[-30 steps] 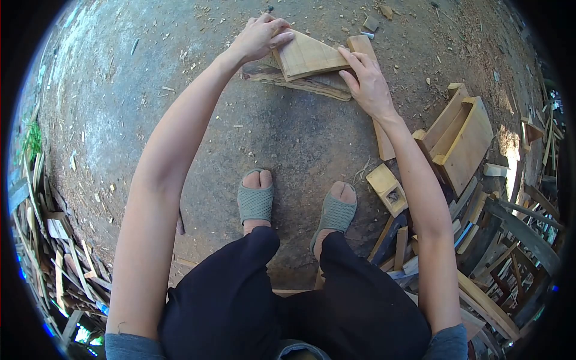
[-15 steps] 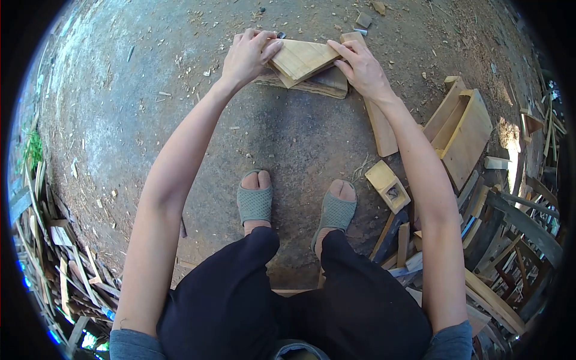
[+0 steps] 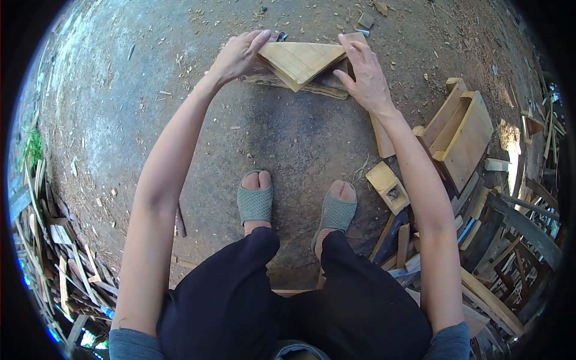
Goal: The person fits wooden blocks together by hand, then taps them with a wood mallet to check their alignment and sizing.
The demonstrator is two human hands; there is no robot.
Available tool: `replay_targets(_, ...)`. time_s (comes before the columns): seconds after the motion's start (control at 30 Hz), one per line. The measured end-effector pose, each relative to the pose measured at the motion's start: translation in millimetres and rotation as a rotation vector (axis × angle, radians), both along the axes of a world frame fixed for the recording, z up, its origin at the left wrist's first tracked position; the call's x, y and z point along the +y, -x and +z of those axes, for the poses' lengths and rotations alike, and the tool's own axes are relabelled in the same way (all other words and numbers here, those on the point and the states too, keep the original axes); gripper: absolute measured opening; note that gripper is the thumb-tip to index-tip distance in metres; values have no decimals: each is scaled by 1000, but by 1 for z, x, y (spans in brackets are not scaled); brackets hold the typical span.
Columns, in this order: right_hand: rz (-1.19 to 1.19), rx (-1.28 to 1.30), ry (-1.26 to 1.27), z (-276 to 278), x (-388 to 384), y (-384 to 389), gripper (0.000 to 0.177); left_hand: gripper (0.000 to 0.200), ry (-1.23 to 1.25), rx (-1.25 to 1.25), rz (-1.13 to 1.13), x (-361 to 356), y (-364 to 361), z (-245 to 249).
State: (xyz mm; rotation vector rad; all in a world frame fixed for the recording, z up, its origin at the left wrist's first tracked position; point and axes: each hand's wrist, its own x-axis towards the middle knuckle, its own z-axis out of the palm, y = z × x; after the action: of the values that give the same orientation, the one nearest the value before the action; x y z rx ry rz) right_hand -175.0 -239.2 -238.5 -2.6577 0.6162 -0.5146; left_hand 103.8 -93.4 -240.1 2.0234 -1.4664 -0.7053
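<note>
Board (image 3: 305, 60): turned; near corner now closer to the sandals (image 3: 255, 205).
Right hand (image 3: 366, 75): grip loosened, thumb now spread wide from the fingers.
Left hand (image 3: 239, 55): shifted outward, farther from right hand.

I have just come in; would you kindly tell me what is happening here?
A person's left hand holds the left end of a pale, angular wooden piece over a rough-edged brown wooden slab. The right hand is spread open by the piece's right corner; whether it touches is unclear. A pale, open wooden box lies to the right.
</note>
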Motion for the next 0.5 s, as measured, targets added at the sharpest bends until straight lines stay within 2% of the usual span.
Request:
replay_targets(0.17,-118,5,15,-11,5,22,67,60,77,-12,-31,23,5,-8)
replay_targets(0.2,-213,18,-3,-13,9,30,67,60,78,-12,-29,27,9,-6)
replay_targets(0.23,-308,31,-21,-17,13,39,66,61,69,-72,-18,31,14,-3)
replay_targets(0.4,-426,170,-8,-32,38,81,69,59,-37,-316,-42,43,37,21)
replay_targets(0.47,-444,215,-22,-36,48,90,69,65,195,-443,-129,41,37,16)
replay_targets(0.5,-459,236,-28,-36,52,93,69,65,196,-443,-129,39,36,15)
